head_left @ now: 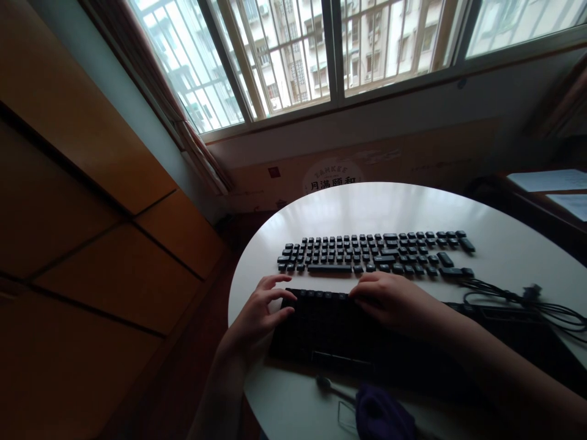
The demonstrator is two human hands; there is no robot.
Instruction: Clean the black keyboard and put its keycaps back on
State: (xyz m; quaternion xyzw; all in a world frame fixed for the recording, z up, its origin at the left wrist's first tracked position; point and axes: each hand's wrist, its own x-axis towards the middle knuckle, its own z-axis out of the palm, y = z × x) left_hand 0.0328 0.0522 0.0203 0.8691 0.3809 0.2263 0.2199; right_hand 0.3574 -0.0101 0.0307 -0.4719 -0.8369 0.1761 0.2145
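A black keyboard base (339, 336) lies on the table in front of me, with a short run of keycaps (318, 294) fitted along its far edge. My left hand (263, 305) is at its far left corner, fingers spread and fingertips close to the leftmost keycap. At the right end of that run is my right hand (389, 296), fingers curled and pressed together at the far edge. Whatever those fingers hold is hidden. Beyond the base, loose black keycaps (339, 250) are laid out in rows, including a long spacebar (329, 269).
The white oval table (367, 205) carries a coiled black cable (518, 296) at right. Near its front edge lie a dark-headed brush (323, 382), a wire tool (345, 415) and a purple cloth (383, 412). Wooden cabinets (82, 256) stand left; papers (550, 180) lie at far right.
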